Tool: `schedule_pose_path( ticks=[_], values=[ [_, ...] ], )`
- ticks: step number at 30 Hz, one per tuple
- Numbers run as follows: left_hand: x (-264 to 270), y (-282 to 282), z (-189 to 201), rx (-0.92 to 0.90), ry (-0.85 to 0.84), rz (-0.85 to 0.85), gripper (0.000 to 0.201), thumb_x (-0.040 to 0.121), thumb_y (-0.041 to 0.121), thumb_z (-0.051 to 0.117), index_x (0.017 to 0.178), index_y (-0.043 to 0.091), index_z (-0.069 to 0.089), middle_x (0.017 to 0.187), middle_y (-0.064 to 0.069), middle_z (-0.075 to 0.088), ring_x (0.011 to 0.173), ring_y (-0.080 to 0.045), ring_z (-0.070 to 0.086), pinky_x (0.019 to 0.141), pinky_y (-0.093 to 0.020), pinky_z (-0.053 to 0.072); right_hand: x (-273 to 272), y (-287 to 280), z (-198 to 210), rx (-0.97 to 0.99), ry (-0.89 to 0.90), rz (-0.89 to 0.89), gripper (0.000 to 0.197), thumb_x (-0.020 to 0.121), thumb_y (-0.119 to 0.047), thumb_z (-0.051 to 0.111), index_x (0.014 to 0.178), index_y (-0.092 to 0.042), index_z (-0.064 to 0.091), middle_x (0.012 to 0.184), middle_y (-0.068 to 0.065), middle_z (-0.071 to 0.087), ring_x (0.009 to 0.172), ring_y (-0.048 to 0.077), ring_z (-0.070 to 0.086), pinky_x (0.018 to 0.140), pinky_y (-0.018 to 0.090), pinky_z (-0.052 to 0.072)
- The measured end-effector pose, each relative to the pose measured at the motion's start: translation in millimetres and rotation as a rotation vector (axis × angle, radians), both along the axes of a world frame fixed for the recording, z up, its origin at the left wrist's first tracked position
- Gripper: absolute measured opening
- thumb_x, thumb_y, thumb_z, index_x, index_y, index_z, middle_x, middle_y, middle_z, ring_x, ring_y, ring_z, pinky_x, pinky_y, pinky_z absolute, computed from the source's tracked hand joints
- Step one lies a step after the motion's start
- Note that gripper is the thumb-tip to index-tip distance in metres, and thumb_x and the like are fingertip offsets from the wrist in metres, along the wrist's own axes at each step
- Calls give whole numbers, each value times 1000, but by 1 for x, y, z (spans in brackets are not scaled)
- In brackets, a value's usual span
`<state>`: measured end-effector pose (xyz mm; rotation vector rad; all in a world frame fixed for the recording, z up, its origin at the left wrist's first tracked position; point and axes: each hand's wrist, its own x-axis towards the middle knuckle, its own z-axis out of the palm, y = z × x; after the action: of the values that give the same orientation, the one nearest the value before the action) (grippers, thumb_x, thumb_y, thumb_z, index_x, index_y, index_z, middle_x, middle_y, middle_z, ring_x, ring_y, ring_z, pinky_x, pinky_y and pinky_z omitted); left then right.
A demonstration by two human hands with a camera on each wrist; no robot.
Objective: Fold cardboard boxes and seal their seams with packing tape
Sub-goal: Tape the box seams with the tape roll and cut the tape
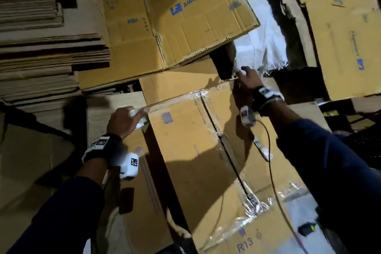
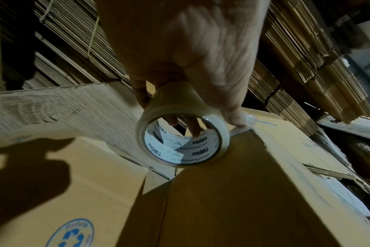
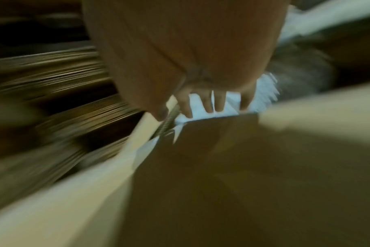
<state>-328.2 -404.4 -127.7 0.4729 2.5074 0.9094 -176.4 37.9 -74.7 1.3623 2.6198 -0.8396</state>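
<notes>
At the bottom of the head view, the box (image 1: 191, 150) fills the centre, its top flaps meeting in a dark seam that runs from lower right to upper middle. Clear tape (image 1: 257, 210) crosses the near end of that seam, and "R13" is printed near the lower edge. A dark cable (image 1: 270, 156) trails over the right of the box top.

Left of centre, the left hand (image 1: 123, 118) grips the tape roll (image 1: 139, 118) at the box's far left corner. In the left wrist view the fingers (image 2: 192, 127) pass through the roll's core and the thumb presses on the box corner. A strip of tape (image 1: 185, 97) lies along the far edge of the box, from the roll towards the right.

At the far right corner, the right hand (image 1: 245, 80) pinches something thin between thumb and forefinger; what it is cannot be told, as the right wrist view is blurred.

Beyond, a flattened Flipkart box (image 1: 185, 14) lies in the upper middle, a white sack (image 1: 259, 33) to its right, and stacked flat cardboard (image 1: 41, 47) at the upper left.
</notes>
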Motion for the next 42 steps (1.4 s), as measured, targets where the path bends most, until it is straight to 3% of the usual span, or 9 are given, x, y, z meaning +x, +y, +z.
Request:
schedule_pose_path(
  ticks=[2, 6, 11, 15, 20, 28, 31, 36, 42],
  values=[
    [-4, -2, -3, 42, 3, 4, 91, 81, 93, 47, 82, 4, 67, 89, -22, 70, 92, -41, 65, 77, -43, 47, 49, -23, 9, 183, 43, 70, 63, 90, -73, 52, 133, -27, 57, 141, 14, 48, 133, 36, 45, 109, 57, 39],
    [-9, -3, -9, 39, 9, -13, 90, 71, 103, 38, 64, 14, 52, 65, -7, 58, 73, -35, 62, 67, -38, 45, 157, -86, 39, 96, -124, 224, 77, 61, -96, 63, 96, -28, 56, 99, -3, 53, 89, 20, 58, 79, 37, 51],
    [-1, -2, 2, 8, -60, 30, 74, 86, 83, 57, 66, 12, 53, 66, -8, 55, 78, -34, 60, 70, -39, 41, 215, -96, 38, -8, -235, 192, 59, 67, -63, 90, 92, -26, 52, 87, -1, 66, 76, 20, 65, 65, 42, 57],
    [-8, 0, 7, 27, -142, -11, 62, 92, 66, 67, 62, 14, 54, 69, -5, 60, 75, -24, 58, 70, -36, 37, 181, -103, 49, -45, -310, 271, 18, 83, -31, 82, 84, -19, 68, 82, 7, 76, 70, 21, 72, 62, 36, 58],
    [-28, -15, 14, 105, -285, -90, 29, 95, 23, 76, 69, 17, 65, 62, 15, 62, 73, -14, 56, 67, -26, 40, 88, -195, 52, -393, 199, 201, 15, 99, -39, 63, 105, -25, 63, 87, 6, 76, 68, 23, 72, 65, 40, 60],
    [-33, -27, 11, 123, -319, -193, 25, 90, 44, 79, 90, 19, 78, 100, -3, 78, 94, -18, 70, 80, -27, 46, -57, -317, 15, -73, 114, 258, 39, 104, -40, 46, 125, -8, 37, 101, 19, 70, 88, 41, 68, 67, 40, 44],
    [-38, -34, 4, -139, -135, -190, 61, 86, 68, 73, 114, 14, 78, 128, -12, 72, 118, -33, 67, 92, -34, 52, -65, -311, 5, 44, 23, 214, 42, 103, -49, 47, 121, -12, 41, 100, 18, 70, 89, 41, 68, 68, 42, 47],
    [-47, -42, -5, -230, -77, -217, 64, 83, 80, 64, 67, 18, 64, 68, -1, 67, 83, -33, 68, 68, -33, 48, -68, -313, 4, -21, 106, 216, 34, 107, -38, 43, 123, -8, 35, 97, 21, 70, 86, 44, 68, 68, 43, 49],
    [-64, -45, 7, -114, -146, -237, 49, 85, 63, 76, 117, 26, 70, 121, 2, 69, 115, -21, 63, 100, -38, 51, -41, -339, 30, -147, 199, 413, 32, 98, -13, 51, 121, 3, 34, 100, 26, 66, 85, 44, 65, 67, 42, 48]
  ],
)
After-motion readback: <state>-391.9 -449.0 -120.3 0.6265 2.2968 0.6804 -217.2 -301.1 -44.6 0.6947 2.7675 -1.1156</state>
